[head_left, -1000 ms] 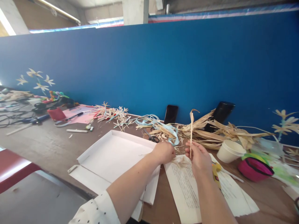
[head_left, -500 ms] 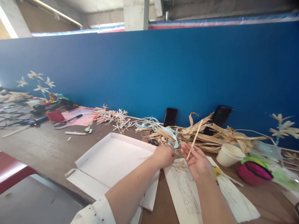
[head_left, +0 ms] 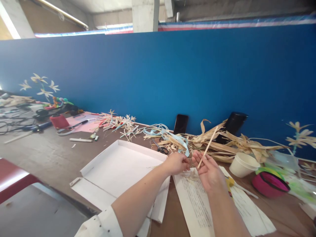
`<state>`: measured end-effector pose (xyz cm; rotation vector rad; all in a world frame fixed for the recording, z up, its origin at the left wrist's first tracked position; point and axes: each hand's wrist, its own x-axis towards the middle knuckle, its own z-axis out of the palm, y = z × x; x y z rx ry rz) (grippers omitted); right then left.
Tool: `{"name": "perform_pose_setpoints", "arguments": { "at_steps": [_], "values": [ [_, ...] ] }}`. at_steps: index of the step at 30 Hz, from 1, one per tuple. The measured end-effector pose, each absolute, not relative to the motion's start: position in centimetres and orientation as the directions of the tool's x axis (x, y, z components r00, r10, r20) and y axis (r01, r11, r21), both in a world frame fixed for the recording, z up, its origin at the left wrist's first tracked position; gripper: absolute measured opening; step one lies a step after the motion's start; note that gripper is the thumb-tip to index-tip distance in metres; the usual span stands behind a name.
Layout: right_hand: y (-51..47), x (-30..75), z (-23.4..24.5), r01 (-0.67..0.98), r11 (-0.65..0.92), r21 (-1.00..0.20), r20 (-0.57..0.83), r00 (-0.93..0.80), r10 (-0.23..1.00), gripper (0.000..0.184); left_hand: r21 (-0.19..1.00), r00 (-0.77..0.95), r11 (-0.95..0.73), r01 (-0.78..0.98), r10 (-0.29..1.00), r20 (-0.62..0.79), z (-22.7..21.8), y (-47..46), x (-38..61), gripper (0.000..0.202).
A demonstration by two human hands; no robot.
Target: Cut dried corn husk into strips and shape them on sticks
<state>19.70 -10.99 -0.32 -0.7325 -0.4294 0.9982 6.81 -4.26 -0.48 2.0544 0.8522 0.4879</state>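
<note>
My right hand (head_left: 209,171) is closed round the lower end of a thin wooden stick (head_left: 208,144) that slants up and to the right. My left hand (head_left: 177,163) hovers just left of it, its fingers pinched together on something too small to make out. Both hands are over a printed paper sheet (head_left: 197,204) with straw scraps on it. A pile of dried corn husks (head_left: 232,141) lies just behind the hands.
An open white cardboard box (head_left: 118,168) lies to the left. Scissors (head_left: 159,147) and pale blue ribbon (head_left: 172,135) sit behind it. A white paper cup (head_left: 243,163), a pink pouch (head_left: 270,184) and two dark phones (head_left: 180,124) against the blue partition stand to the right.
The stick has tipped from upright to slanting right in my right hand. My left hand has shifted a little nearer to the right one.
</note>
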Motion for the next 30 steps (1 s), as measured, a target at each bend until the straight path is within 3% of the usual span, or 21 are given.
{"name": "perform_pose_setpoints", "arguments": {
  "at_steps": [6, 15, 18, 23, 27, 30],
  "values": [
    [-10.9, 19.6, -0.2, -0.617, 0.338, -0.71, 0.006, 0.475, 0.88, 0.019, 0.948, 0.712, -0.167, 0.272, 0.698, -0.081, -0.7, -4.7, 7.2, 0.03],
    [-10.9, 19.0, 0.4, -0.591, 0.371, -0.717, 0.038, 0.498, 0.866, 0.018, 0.878, 0.666, -0.312, 0.362, 0.746, -0.009, -0.4, -4.3, 7.0, 0.022],
    [-10.9, 19.3, 0.6, -0.533, 0.435, -0.726, 0.073, 0.568, 0.819, 0.015, 0.765, 0.54, -0.392, 0.512, 0.839, 0.068, 0.2, -3.6, 6.1, 0.018],
    [-11.1, 19.5, 0.7, -0.492, 0.454, -0.743, 0.081, 0.606, 0.791, 0.016, 0.484, 0.327, -0.352, 0.801, 0.935, 0.138, 1.1, -2.9, 4.5, 0.02],
    [-11.3, 19.4, 0.7, -0.454, 0.458, -0.764, 0.104, 0.615, 0.782, 0.018, 0.35, 0.47, -0.554, 0.756, 0.83, 0.299, 1.3, -3.0, 4.0, 0.023],
    [-11.3, 19.5, 0.7, -0.444, 0.454, -0.773, 0.109, 0.612, 0.783, 0.019, 0.323, 0.666, -0.724, 0.609, 0.688, 0.288, 1.4, -3.7, 4.5, 0.022]
  ]
}}
